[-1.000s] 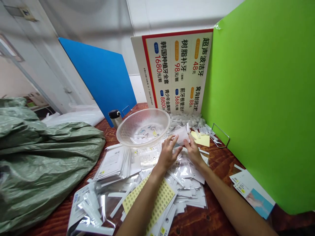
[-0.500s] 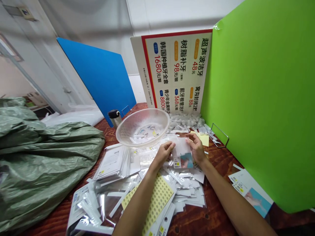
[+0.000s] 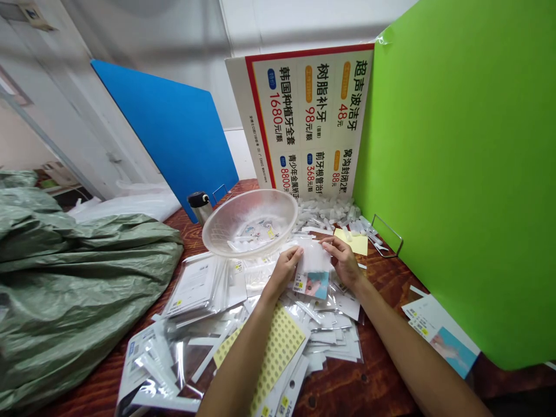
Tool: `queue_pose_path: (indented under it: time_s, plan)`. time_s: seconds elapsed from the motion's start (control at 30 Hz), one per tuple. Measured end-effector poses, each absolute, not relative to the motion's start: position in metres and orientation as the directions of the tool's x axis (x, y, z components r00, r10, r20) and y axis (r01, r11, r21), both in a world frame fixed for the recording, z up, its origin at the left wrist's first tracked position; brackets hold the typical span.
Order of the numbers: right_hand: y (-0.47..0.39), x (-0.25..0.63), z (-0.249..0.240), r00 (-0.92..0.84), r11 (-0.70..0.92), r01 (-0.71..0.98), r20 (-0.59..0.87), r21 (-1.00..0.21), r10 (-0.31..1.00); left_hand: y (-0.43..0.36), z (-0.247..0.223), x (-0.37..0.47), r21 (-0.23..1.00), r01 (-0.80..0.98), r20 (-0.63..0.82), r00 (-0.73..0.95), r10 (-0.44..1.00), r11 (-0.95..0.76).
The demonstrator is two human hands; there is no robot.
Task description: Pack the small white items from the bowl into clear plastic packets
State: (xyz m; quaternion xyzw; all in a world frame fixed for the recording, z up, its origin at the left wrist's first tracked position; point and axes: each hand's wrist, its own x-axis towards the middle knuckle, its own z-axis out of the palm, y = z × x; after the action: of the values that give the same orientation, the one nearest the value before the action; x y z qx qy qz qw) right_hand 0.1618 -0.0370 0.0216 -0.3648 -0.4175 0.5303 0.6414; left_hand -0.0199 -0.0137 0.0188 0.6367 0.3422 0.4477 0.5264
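Both hands pinch one small clear plastic packet with a printed card (image 3: 311, 272) by its top corners, left hand (image 3: 284, 271) and right hand (image 3: 347, 263) equally near; its long axis seemingly hangs toward the person, above the heap of clear packets (image 3: 324, 336).

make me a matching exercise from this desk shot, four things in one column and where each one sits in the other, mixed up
Things:
1. clear plastic bowl
2. small packet
3. yellow sticker sheet
4. green woven sack

Places:
A. on the packet pile, beside the left forearm
B. far left of the wooden table
C. behind the hands, before the price sign
D. held between the left hand and right hand

Pairs: 1-C, 2-D, 3-A, 4-B
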Motion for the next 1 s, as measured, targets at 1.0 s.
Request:
queue_pose_path:
  time_s: [1.0]
  plan:
    - [-0.0390,0.1654,0.0245,0.049,0.192,-0.240,0.186,-0.952,0.981,-0.0137,0.0193,-0.0197,0.964,0.032,0.234,0.362,0.902,-0.263]
